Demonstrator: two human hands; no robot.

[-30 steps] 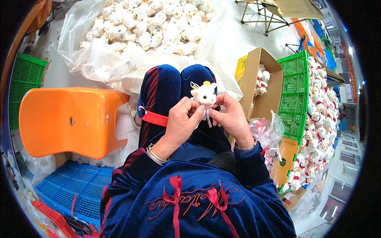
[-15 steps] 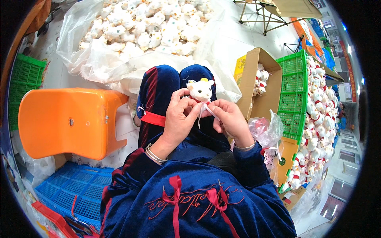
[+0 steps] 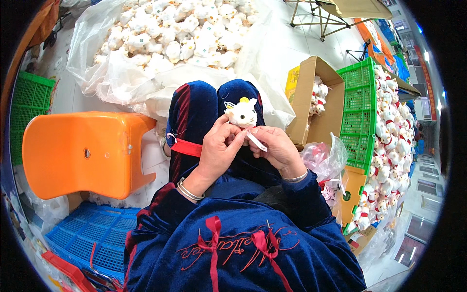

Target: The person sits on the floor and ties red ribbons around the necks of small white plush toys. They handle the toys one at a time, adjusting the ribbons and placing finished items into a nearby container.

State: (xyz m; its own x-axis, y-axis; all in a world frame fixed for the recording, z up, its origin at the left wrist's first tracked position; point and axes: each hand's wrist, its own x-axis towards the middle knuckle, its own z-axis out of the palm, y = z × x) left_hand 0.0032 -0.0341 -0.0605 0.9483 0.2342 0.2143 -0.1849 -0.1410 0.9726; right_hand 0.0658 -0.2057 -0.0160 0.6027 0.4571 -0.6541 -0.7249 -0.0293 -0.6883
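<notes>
A small white plush animal (image 3: 242, 114) with black eyes and a yellow tuft on its head is held upright above my lap, between my knees. My left hand (image 3: 219, 148) is closed around its lower left side, thumb and fingertips meeting at the neck. There my right hand (image 3: 279, 151) pinches a narrow white ribbon (image 3: 257, 141), whose flat end sticks out below the fingers. The toy's lower body is mostly hidden by both hands. Across my left thigh lies a red ribbon strip (image 3: 186, 147).
A large clear plastic bag (image 3: 90, 63) full of white plush toys lies ahead. On the left stands an orange stool (image 3: 78, 151), with a blue crate (image 3: 97, 233) below it. A cardboard box (image 3: 323, 124) and a green crate (image 3: 357, 126) holding finished-looking toys with red collars are at right.
The plush animal has turned slightly to the right. The ribbon's loose ends, which hung apart beneath the neck, now show as one flat end below my right fingers.
</notes>
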